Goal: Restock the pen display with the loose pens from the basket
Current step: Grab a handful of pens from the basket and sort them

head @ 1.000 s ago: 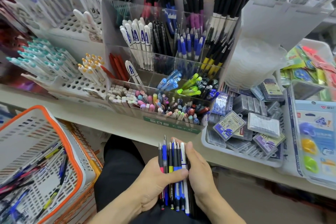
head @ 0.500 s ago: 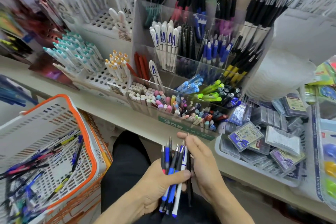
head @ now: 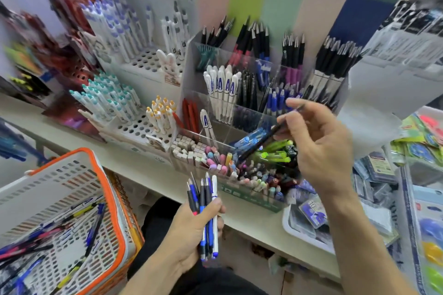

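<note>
Right hand [head: 318,148] has lifted one dark slim pen [head: 261,141] from the bundle of blue and black pens [head: 206,213], pinching it over the clear acrylic pen display [head: 191,74]. Left hand [head: 191,235] keeps its grip closed on that bundle; placement looks imminent.

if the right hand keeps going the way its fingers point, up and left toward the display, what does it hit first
Probably the blue-capped pens standing in the clear acrylic organizer, just beyond the right hand pinching a dark pen; depth is unclear in this single view.
</note>
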`<action>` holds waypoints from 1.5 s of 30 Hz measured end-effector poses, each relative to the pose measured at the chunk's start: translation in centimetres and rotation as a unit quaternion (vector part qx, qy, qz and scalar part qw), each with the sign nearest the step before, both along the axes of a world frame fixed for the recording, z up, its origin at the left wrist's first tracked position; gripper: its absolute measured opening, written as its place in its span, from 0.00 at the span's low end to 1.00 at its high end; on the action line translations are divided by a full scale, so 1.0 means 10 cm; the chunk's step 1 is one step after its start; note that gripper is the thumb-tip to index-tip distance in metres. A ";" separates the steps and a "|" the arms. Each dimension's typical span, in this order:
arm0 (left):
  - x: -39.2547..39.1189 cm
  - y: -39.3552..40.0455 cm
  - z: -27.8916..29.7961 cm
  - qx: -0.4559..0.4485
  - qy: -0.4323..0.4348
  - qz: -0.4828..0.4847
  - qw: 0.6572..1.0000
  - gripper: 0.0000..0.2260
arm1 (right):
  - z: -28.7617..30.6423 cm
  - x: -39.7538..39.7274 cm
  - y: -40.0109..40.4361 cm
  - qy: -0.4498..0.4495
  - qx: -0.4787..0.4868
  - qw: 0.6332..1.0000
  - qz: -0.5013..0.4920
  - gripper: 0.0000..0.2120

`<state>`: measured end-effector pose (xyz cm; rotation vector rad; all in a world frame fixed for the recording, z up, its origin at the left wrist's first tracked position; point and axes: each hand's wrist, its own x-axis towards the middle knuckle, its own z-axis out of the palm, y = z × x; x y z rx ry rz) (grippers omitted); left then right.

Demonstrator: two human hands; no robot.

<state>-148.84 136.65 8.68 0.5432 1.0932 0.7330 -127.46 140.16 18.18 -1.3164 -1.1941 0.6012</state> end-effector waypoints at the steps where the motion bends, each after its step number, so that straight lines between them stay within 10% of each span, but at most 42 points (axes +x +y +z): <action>1: 0.01 0.05 0.04 0.010 0.000 -0.003 1.000 0.12 | 0.09 0.04 0.12 -0.021 0.063 0.997 -0.042 0.09; 6: 0.20 0.28 0.28 0.074 0.002 0.008 0.997 0.08 | 0.21 0.16 0.74 -0.161 0.206 0.958 -0.122 0.14; 20: 0.46 0.68 0.66 0.177 0.031 -0.034 0.983 0.18 | -0.12 0.20 0.95 -0.439 0.091 0.890 -0.089 0.08; 27: 0.52 0.86 0.86 0.224 0.035 -0.045 0.973 0.17 | -0.04 -0.05 0.53 -0.111 0.001 0.993 0.024 0.05; 33: 0.62 0.92 0.99 0.292 0.055 -0.094 0.950 0.20 | -0.05 0.03 0.46 0.065 -0.019 0.991 0.114 0.15; 45: 0.61 1.07 0.92 0.265 0.139 0.134 0.945 0.11 | 0.52 0.02 0.63 0.067 0.149 0.986 -0.046 0.15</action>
